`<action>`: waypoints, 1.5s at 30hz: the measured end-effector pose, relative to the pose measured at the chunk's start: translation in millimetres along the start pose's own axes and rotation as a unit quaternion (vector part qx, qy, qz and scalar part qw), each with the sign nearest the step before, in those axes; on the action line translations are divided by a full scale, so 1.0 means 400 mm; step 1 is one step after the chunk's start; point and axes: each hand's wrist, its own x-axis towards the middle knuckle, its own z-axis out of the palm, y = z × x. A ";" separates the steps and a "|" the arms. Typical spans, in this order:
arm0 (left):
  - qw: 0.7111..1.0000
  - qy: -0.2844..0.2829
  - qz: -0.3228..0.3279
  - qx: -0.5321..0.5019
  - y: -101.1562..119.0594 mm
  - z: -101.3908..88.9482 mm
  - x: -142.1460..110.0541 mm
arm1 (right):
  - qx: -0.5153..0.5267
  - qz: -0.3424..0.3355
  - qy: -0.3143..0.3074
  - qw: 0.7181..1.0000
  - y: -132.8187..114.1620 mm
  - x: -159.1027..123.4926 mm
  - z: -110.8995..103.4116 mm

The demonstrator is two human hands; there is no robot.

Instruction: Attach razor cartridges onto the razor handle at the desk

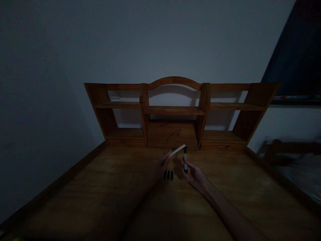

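My left hand [162, 163] is closed on the lower end of a slim white stick [177, 150], which slants up to the right. In my right hand [195, 174], what looks like a razor [185, 159] stands nearly upright, with a grey and black handle and a small dark head on top. The stick's far tip meets or nearly meets that head; the dim light does not show which. Between my hands, on the desk, lie three small black pieces [169, 175] in a row, with pale edges, perhaps razor cartridges.
The wooden desk [100, 187] has a raised rim on both sides. At its back stands a wooden shelf unit [174, 110] with open compartments and low drawers, against a pale wall [160, 40]. A dark board [298, 57] hangs at right. The room is dim.
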 end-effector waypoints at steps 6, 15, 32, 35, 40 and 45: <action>1.000 0.001 -0.017 0.015 -0.004 0.000 -0.001 | 0.008 0.002 0.021 1.000 -0.005 -0.002 0.005; 1.000 -0.018 0.020 0.002 0.005 -0.003 -0.001 | 0.025 -0.003 0.023 0.999 -0.001 -0.001 0.000; 0.999 0.001 0.028 0.016 0.017 -0.006 -0.001 | 0.055 0.006 0.017 0.998 0.005 0.004 -0.016; 1.000 0.000 0.023 0.013 0.014 -0.004 -0.002 | 0.044 0.003 0.027 0.999 0.005 0.003 -0.016; 1.000 -0.021 0.010 0.020 0.015 -0.007 -0.004 | 0.040 -0.001 0.029 0.999 0.006 0.003 -0.018; 1.000 -0.007 -0.009 0.008 0.013 -0.008 -0.002 | 0.029 -0.009 0.011 0.999 0.007 0.006 -0.019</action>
